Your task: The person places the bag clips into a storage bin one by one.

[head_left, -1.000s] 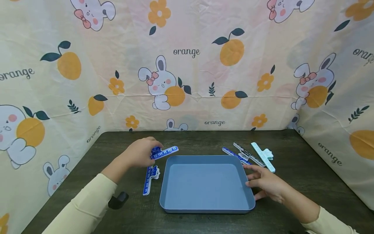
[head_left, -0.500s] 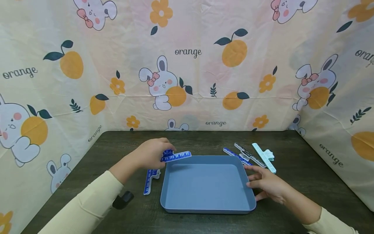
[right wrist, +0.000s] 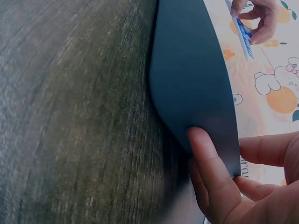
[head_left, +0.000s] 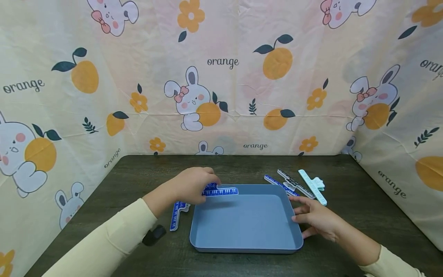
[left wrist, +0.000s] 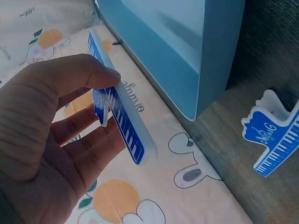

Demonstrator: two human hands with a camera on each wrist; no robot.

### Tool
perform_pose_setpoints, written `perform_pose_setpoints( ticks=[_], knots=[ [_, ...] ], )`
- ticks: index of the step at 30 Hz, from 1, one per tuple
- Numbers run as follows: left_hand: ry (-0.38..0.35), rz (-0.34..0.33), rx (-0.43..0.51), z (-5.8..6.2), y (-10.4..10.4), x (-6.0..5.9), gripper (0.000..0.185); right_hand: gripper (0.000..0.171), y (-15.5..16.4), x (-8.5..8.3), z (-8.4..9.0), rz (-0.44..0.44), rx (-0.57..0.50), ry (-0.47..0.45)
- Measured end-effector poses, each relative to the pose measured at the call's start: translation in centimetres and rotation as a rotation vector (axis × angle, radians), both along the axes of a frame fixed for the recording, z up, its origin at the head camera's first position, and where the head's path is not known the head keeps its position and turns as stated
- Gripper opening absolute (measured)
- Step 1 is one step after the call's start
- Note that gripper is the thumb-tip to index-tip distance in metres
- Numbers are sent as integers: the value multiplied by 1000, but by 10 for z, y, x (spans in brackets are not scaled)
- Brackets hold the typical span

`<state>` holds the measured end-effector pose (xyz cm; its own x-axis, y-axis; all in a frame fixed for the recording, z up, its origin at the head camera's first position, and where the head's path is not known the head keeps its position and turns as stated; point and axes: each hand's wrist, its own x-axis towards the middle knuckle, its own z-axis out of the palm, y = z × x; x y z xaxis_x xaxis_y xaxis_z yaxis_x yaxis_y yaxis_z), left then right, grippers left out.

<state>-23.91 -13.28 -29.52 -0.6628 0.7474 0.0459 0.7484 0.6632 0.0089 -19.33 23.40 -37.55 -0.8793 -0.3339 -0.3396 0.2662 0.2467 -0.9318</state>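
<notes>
Dark wood-grain table (head_left: 242,165) walled by cloth (head_left: 225,77) printed with rabbits and oranges, blue tray (head_left: 245,221) at its middle. Left hand (head_left: 192,186) over the tray's far left corner, thumb and fingers pinched on a blue keyboard-print clip (head_left: 221,191); a second blue clip (head_left: 177,215) flat on the table just left of the tray. Right hand (head_left: 316,219) against the tray's right rim, thumb and fingers lightly clamped on it, three more clips (head_left: 295,184) lying just beyond.
</notes>
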Motion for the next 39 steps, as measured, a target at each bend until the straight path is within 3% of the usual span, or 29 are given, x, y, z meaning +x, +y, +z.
perform_pose_setpoints(
  ticks=[14,26,39],
  knots=[
    [8,-76,-126,-3,30,2,43,78,1,0,-1,18,-13,1],
    [-24,-128,-182,-16,58,4,42,77,4,1,-2,22,-1,-3],
    [-91,-134,-262,-31,77,6,47,75,3,1,-3,19,-7,5]
  ],
)
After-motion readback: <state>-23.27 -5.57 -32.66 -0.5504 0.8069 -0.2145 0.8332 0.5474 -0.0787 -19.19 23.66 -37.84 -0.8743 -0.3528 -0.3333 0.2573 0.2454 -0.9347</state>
